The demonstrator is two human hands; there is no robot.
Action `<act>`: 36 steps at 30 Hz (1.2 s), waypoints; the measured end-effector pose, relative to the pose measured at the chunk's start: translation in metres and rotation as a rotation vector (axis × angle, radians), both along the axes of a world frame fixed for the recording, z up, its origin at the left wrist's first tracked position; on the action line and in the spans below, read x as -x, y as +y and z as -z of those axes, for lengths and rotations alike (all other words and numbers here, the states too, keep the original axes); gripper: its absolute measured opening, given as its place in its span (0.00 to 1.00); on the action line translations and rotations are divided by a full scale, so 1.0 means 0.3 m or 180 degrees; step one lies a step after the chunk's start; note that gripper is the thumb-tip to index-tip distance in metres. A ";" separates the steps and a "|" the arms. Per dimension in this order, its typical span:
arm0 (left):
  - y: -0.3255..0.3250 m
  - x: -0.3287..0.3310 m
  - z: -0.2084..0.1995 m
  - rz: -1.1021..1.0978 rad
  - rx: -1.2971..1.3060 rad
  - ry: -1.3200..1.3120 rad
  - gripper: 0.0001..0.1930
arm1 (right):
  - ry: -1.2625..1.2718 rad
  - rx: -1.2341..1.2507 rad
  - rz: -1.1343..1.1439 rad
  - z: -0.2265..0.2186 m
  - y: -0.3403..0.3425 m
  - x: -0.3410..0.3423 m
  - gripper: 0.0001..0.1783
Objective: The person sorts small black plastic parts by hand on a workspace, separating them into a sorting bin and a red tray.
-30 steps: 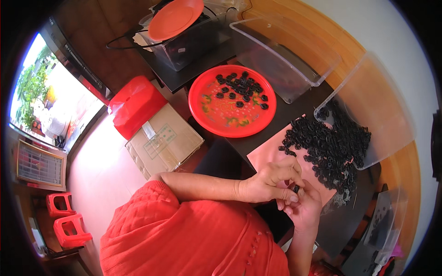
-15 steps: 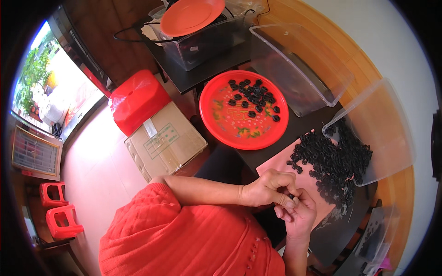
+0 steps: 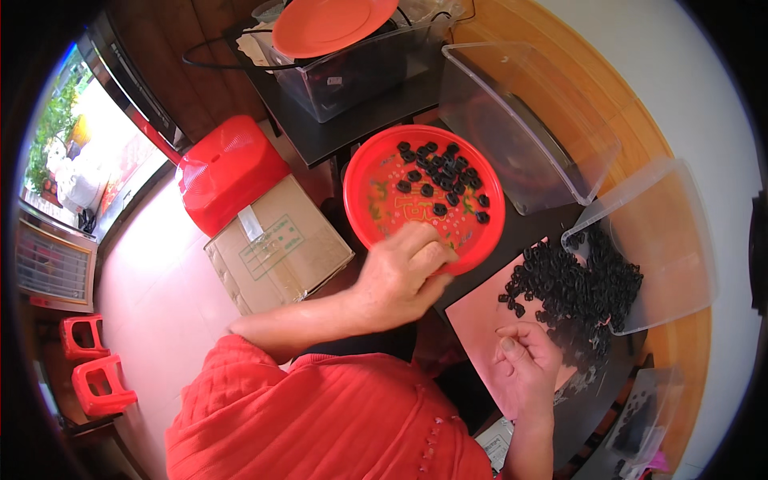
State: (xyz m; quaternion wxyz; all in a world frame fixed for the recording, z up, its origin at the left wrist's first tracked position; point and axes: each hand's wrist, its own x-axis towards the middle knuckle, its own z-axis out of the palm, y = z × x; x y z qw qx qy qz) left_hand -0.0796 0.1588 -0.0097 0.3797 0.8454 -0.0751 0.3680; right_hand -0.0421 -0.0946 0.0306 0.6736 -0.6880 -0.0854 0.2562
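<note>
Head view — left hand [image 3: 402, 278] partly hides red tray [image 3: 378, 200], clear bin [image 3: 488, 148] beside; right hand [image 3: 530, 360] apart — grips unclear.

Likely home living room: wide black-framed television [image 3: 84, 152] lit at far left, two small red plastic stools [image 3: 104, 402], glossy pale-pink tiled floor [image 3: 152, 312], dark brown wood-panelled wall [image 3: 172, 40].

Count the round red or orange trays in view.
2: the red tray holding black parts, by the left hand; the orange tray over the rear clear bin. More could be hidden.
</note>
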 end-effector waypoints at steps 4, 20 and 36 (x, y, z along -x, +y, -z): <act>0.123 0.057 0.010 -0.0676 -0.0827 0.0134 0.20 | -0.1158 0.0826 -0.0521 0.003 0.046 -0.094 0.06; 0.268 0.058 0.196 -0.0034 0.3810 0.0021 0.28 | -0.0931 0.0634 0.0357 0.046 0.380 -0.340 0.29; 0.268 0.078 0.220 0.0085 0.4064 -0.0224 0.29 | -0.1300 0.0385 0.0335 0.032 0.386 -0.291 0.28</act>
